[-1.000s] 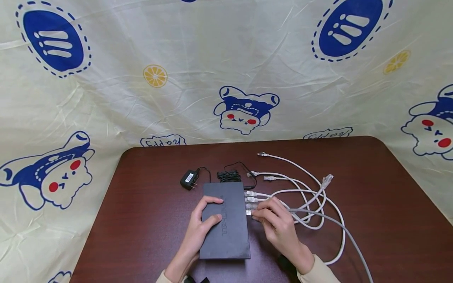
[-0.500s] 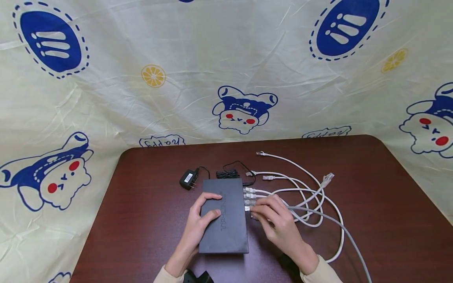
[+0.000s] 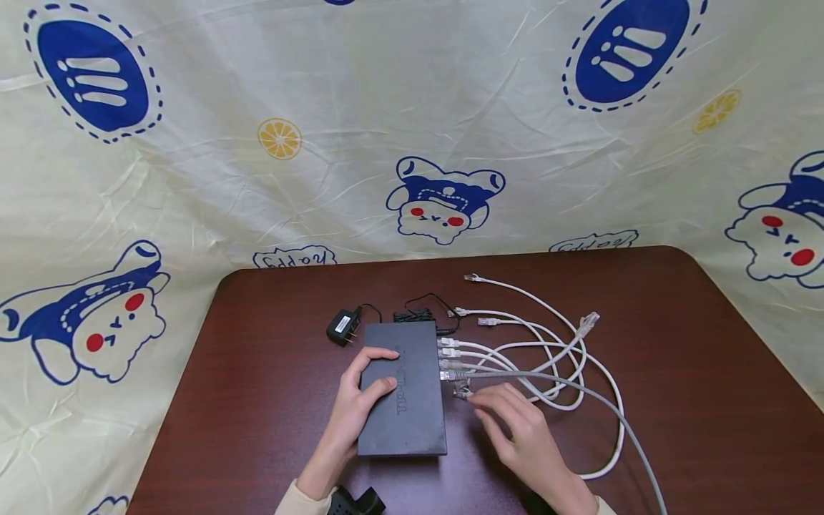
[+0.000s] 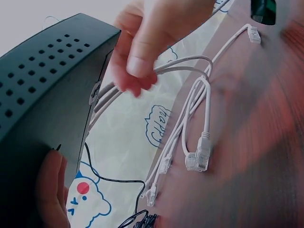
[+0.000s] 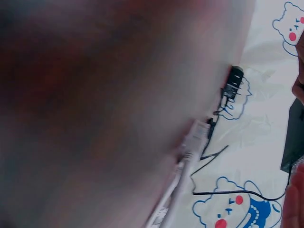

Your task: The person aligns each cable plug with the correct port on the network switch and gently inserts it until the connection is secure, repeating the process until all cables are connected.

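Left hand (image 3: 352,405): grips box (image 3: 412,422) | right hand (image 3: 523,431): half-open, near plug (image 3: 461,392)

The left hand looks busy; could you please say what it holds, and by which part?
The left hand grips the dark box by its long left side.

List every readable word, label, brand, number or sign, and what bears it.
"happy": backdrop cloth, twice in the head view.
Marks like "!!!": blue ovals on that cloth.
"TP-L": top of the gray box; remaining letters unclear.
Too small to read: label on the black power adapter.
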Demonstrator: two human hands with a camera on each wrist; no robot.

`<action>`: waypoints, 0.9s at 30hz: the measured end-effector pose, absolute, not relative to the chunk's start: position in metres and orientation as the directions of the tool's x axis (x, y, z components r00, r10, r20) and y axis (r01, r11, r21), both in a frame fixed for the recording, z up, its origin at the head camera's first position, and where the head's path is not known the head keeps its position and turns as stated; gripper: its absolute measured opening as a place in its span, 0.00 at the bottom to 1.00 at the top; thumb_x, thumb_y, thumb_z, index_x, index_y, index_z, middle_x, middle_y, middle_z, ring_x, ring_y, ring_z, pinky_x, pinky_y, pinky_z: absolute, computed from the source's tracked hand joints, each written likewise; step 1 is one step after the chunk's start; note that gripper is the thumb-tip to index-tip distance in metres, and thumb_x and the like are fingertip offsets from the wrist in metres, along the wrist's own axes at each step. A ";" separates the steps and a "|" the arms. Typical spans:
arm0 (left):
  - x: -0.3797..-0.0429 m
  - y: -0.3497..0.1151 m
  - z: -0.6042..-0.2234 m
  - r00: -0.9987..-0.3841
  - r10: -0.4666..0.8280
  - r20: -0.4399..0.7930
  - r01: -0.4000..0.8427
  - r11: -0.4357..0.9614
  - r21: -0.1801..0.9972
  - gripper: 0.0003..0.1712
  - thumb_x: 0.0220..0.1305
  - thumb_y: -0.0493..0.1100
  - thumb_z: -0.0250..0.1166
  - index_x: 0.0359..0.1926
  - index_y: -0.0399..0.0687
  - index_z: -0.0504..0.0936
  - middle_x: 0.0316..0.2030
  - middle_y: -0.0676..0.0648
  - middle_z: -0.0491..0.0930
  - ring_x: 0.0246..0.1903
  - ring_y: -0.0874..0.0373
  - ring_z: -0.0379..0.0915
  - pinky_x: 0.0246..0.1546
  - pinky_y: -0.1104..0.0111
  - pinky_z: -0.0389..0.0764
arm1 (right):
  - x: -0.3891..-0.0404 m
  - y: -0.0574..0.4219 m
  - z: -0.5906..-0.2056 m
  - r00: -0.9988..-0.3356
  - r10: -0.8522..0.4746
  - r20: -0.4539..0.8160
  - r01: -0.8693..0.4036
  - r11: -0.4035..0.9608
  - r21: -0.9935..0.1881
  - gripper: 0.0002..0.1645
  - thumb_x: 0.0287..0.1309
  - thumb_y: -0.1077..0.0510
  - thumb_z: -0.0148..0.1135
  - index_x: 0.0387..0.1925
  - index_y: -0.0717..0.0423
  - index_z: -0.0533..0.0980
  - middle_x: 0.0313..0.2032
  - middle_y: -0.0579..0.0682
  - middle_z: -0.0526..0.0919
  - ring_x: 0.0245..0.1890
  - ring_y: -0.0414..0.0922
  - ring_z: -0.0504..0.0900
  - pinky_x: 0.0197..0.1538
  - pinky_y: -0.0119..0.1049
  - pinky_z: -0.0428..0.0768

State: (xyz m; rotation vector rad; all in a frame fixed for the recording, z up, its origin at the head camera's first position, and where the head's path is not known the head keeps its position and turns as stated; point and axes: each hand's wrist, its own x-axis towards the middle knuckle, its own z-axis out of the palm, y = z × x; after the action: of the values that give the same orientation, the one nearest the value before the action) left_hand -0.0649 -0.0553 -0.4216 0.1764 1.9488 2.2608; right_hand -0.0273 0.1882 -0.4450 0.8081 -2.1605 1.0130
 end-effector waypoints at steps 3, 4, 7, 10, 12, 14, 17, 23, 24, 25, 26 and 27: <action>-0.065 -0.055 -0.421 -0.982 0.191 -0.001 -0.029 -0.142 0.989 0.18 0.57 0.32 0.61 0.50 0.45 0.78 0.51 0.43 0.71 0.41 0.51 0.71 0.38 0.66 0.74 | -0.024 0.191 -0.451 -0.690 -0.281 0.667 -0.682 0.562 -0.468 0.19 0.70 0.50 0.48 0.40 0.60 0.80 0.39 0.47 0.81 0.39 0.43 0.78 0.50 0.26 0.69; -0.065 -0.055 -0.421 -0.982 0.191 0.000 -0.028 -0.143 0.989 0.18 0.57 0.32 0.61 0.50 0.45 0.78 0.50 0.43 0.71 0.41 0.50 0.71 0.38 0.66 0.74 | -0.023 0.192 -0.453 -0.712 -0.284 0.643 -0.662 0.578 -0.478 0.20 0.70 0.49 0.48 0.40 0.59 0.80 0.39 0.47 0.81 0.40 0.43 0.78 0.50 0.25 0.68; -0.065 -0.054 -0.421 -0.982 0.191 0.005 -0.023 -0.144 0.989 0.18 0.57 0.32 0.61 0.50 0.46 0.78 0.51 0.44 0.71 0.44 0.50 0.70 0.40 0.66 0.73 | -0.024 0.194 -0.456 -0.745 -0.286 0.603 -0.625 0.617 -0.478 0.13 0.66 0.53 0.56 0.41 0.58 0.80 0.40 0.45 0.80 0.41 0.43 0.77 0.50 0.27 0.69; -0.065 -0.053 -0.420 -0.981 0.193 0.009 -0.021 -0.149 0.989 0.18 0.57 0.32 0.61 0.50 0.46 0.78 0.51 0.44 0.72 0.44 0.50 0.70 0.40 0.66 0.73 | -0.025 0.195 -0.458 -0.762 -0.291 0.578 -0.595 0.665 -0.450 0.10 0.57 0.61 0.66 0.42 0.56 0.79 0.40 0.43 0.79 0.42 0.43 0.76 0.47 0.32 0.71; -0.065 -0.053 -0.421 -0.980 0.198 0.012 -0.018 -0.149 0.989 0.18 0.57 0.32 0.61 0.50 0.45 0.78 0.51 0.44 0.71 0.43 0.51 0.70 0.39 0.66 0.73 | -0.025 0.196 -0.459 -0.774 -0.293 0.561 -0.571 0.704 -0.421 0.19 0.45 0.69 0.71 0.42 0.55 0.79 0.40 0.43 0.78 0.42 0.43 0.76 0.45 0.35 0.73; -0.065 -0.053 -0.421 -0.980 0.200 0.013 -0.018 -0.151 0.988 0.18 0.57 0.32 0.61 0.50 0.44 0.77 0.50 0.42 0.71 0.42 0.51 0.71 0.38 0.66 0.73 | -0.025 0.197 -0.461 -0.802 -0.286 0.525 -0.529 0.748 -0.400 0.19 0.44 0.67 0.73 0.41 0.55 0.79 0.40 0.45 0.78 0.42 0.44 0.76 0.44 0.39 0.74; -0.065 -0.053 -0.421 -0.980 0.198 0.012 -0.018 -0.151 0.988 0.18 0.57 0.32 0.62 0.50 0.43 0.77 0.50 0.42 0.71 0.41 0.51 0.71 0.38 0.67 0.73 | -0.024 0.196 -0.462 -0.840 -0.269 0.470 -0.467 0.801 -0.375 0.22 0.39 0.68 0.75 0.40 0.56 0.78 0.40 0.47 0.78 0.43 0.45 0.76 0.43 0.42 0.76; -0.064 -0.052 -0.420 -0.981 0.195 0.006 -0.025 -0.153 0.988 0.18 0.57 0.32 0.62 0.51 0.42 0.77 0.50 0.40 0.71 0.41 0.51 0.71 0.38 0.67 0.73 | -0.023 0.196 -0.465 -0.868 -0.261 0.423 -0.422 0.836 -0.351 0.23 0.37 0.68 0.76 0.38 0.55 0.78 0.38 0.48 0.78 0.42 0.48 0.77 0.43 0.46 0.75; -0.064 -0.052 -0.420 -0.981 0.195 0.004 -0.026 -0.151 0.988 0.18 0.57 0.32 0.61 0.51 0.42 0.77 0.50 0.41 0.71 0.41 0.52 0.71 0.39 0.67 0.73 | -0.023 0.196 -0.465 -0.868 -0.260 0.423 -0.421 0.837 -0.350 0.23 0.37 0.68 0.76 0.38 0.55 0.78 0.38 0.48 0.78 0.42 0.49 0.77 0.42 0.46 0.74; -0.064 -0.052 -0.420 -0.981 0.196 0.002 -0.028 -0.150 0.988 0.18 0.57 0.32 0.61 0.51 0.42 0.77 0.50 0.41 0.70 0.41 0.52 0.71 0.38 0.67 0.73 | -0.023 0.196 -0.466 -0.868 -0.259 0.424 -0.421 0.837 -0.350 0.23 0.36 0.68 0.76 0.38 0.55 0.78 0.38 0.49 0.78 0.42 0.49 0.77 0.42 0.47 0.74; -0.064 -0.052 -0.420 -0.981 0.196 -0.001 -0.031 -0.150 0.988 0.18 0.57 0.32 0.62 0.51 0.42 0.77 0.51 0.41 0.70 0.41 0.52 0.71 0.38 0.67 0.74 | -0.023 0.196 -0.466 -0.867 -0.258 0.425 -0.421 0.837 -0.350 0.23 0.36 0.68 0.76 0.37 0.55 0.78 0.37 0.49 0.78 0.41 0.49 0.77 0.41 0.47 0.74; -0.064 -0.052 -0.420 -0.981 0.196 -0.001 -0.031 -0.148 0.989 0.18 0.57 0.32 0.62 0.51 0.42 0.77 0.51 0.40 0.70 0.41 0.51 0.71 0.38 0.67 0.73 | -0.023 0.197 -0.466 -0.866 -0.259 0.427 -0.422 0.837 -0.348 0.23 0.36 0.68 0.76 0.37 0.54 0.78 0.37 0.48 0.78 0.41 0.49 0.78 0.40 0.47 0.74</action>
State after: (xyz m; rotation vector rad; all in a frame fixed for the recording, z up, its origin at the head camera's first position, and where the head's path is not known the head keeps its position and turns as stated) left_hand -0.0640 -0.0522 -0.4200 0.1916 1.9452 2.2639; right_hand -0.0228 0.1967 -0.4665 0.5099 -2.6510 0.6220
